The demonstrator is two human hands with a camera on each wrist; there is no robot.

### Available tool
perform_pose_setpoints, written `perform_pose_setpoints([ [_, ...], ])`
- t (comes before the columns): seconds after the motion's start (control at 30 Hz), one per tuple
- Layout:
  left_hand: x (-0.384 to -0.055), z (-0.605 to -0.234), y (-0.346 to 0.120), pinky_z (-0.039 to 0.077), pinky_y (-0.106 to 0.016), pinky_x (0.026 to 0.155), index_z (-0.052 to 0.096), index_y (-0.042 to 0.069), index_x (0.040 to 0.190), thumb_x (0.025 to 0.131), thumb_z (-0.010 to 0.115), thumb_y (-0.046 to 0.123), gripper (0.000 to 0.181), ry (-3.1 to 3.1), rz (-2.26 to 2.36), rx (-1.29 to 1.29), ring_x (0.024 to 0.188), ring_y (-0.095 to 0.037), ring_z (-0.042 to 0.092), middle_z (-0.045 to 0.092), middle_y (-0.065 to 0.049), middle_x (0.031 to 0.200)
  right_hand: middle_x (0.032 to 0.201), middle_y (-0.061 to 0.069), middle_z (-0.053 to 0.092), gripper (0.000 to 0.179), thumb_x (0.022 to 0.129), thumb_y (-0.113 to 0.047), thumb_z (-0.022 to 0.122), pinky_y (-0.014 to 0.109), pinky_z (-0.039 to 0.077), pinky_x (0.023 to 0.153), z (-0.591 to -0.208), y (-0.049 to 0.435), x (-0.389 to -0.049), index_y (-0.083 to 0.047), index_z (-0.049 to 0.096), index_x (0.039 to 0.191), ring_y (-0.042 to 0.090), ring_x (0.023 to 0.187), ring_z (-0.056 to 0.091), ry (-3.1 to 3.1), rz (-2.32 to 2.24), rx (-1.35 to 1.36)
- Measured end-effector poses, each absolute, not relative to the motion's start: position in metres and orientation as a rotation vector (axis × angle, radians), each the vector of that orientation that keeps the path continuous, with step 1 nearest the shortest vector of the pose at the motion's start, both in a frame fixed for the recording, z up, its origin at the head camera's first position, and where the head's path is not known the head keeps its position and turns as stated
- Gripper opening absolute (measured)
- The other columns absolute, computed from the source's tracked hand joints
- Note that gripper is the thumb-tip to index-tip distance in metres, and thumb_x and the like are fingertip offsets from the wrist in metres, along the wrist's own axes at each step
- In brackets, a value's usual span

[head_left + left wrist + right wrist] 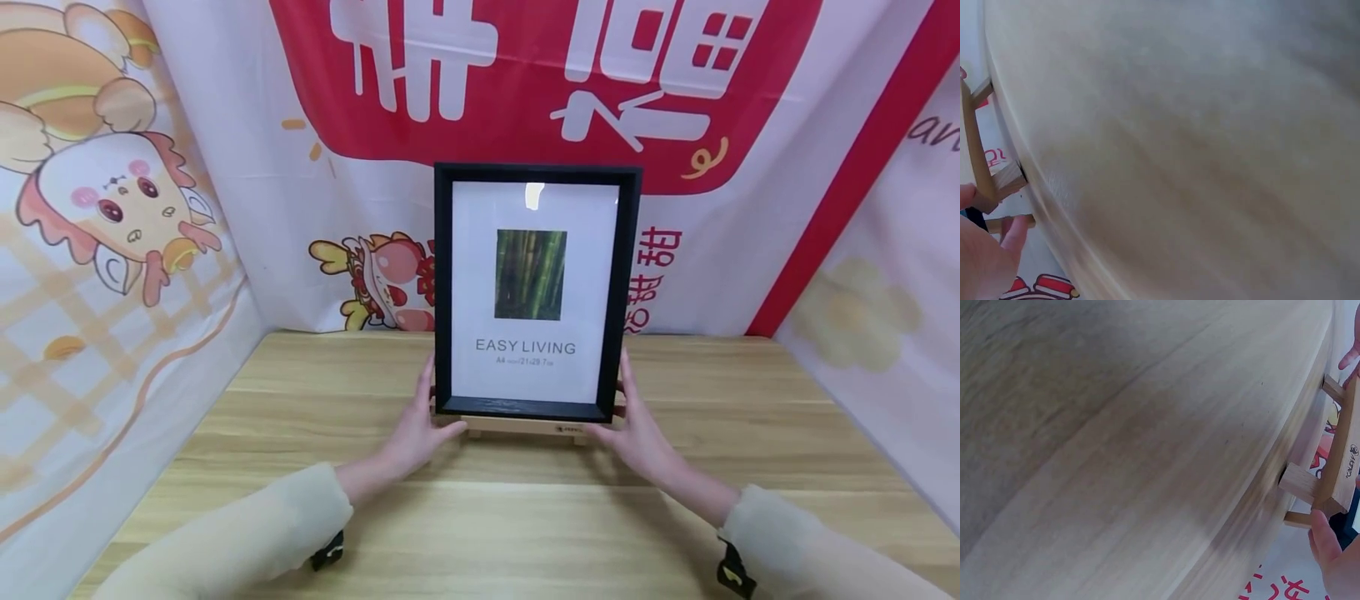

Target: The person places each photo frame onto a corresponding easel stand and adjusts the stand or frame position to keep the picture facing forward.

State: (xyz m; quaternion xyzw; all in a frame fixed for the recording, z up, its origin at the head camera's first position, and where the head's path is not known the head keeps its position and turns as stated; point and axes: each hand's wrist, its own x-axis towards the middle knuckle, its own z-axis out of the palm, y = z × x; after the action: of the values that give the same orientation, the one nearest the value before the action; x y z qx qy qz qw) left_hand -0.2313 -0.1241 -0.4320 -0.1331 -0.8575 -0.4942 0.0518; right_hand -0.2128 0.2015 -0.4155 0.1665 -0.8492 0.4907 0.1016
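Note:
A black picture frame [443, 283] stands upright at the back middle of the table, with a bamboo picture and "EASY LIVING" printed on its white sheet. It rests on the ledge of a small wooden easel [517, 426], whose legs show in both wrist views. My left hand [416, 429] grips the easel's left end, thumb at the ledge and fingers beside the frame's lower left edge. At the other end my right hand [633, 429] holds the easel likewise, its thumb on the ledge [1340, 465]. The frame hides some fingertips of both hands.
The wood-grain table [517, 517] spreads in front of and around the easel. A printed cloth [352, 200] with a red panel hangs close behind the frame. Cartoon-printed cloth [112, 350] closes off the left side, and more cloth [870, 250] stands on the right.

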Motion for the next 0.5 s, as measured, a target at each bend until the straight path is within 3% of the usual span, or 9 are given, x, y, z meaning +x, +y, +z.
perform_pose_setpoints([
  [0.13,-0.232,-0.432,-0.118,0.037,-0.049,0.107,-0.010,0.049,0.150,0.078,0.080,0.003,0.124,-2.559,-1.564,-0.388,0.131,-0.037,0.042,0.035,-0.017,0.151,0.154,0.028,0.020,0.128,0.074,0.015,0.075,0.040,0.056,0.082,-0.420,0.201,-0.211,-0.033,-0.011,0.155,0.045,0.119,0.047,-2.522,1.463,0.473],
  [0.27,-0.231,-0.432,-0.113,0.027,-0.049,0.112,-0.009,0.043,0.153,0.078,0.078,-0.003,0.124,-2.513,-1.608,-0.408,0.135,-0.035,0.037,0.030,-0.014,0.155,0.151,0.033,0.023,0.124,0.077,0.017,0.072,0.031,0.058,0.072,-0.426,0.199,-0.208,-0.032,-0.010,0.155,0.046,0.108,0.055,-2.522,1.564,0.454],
  [0.37,-0.230,-0.432,-0.111,0.026,-0.049,0.112,-0.011,0.039,0.154,0.079,0.077,-0.003,0.122,-2.512,-1.600,-0.416,0.137,-0.035,0.033,0.022,-0.012,0.158,0.146,0.034,0.030,0.120,0.079,0.016,0.070,0.033,0.058,0.075,-0.428,0.199,-0.206,-0.029,-0.010,0.156,0.046,0.109,0.055,-2.524,1.550,0.448],
  [0.5,-0.229,-0.432,-0.111,0.026,-0.048,0.112,-0.014,0.043,0.152,0.082,0.075,-0.001,0.122,-2.536,-1.583,-0.410,0.137,-0.034,0.033,0.019,-0.011,0.159,0.135,0.035,0.044,0.116,0.081,0.013,0.070,0.042,0.056,0.083,-0.429,0.200,-0.206,-0.027,-0.008,0.156,0.045,0.109,0.056,-2.541,1.479,0.444],
])
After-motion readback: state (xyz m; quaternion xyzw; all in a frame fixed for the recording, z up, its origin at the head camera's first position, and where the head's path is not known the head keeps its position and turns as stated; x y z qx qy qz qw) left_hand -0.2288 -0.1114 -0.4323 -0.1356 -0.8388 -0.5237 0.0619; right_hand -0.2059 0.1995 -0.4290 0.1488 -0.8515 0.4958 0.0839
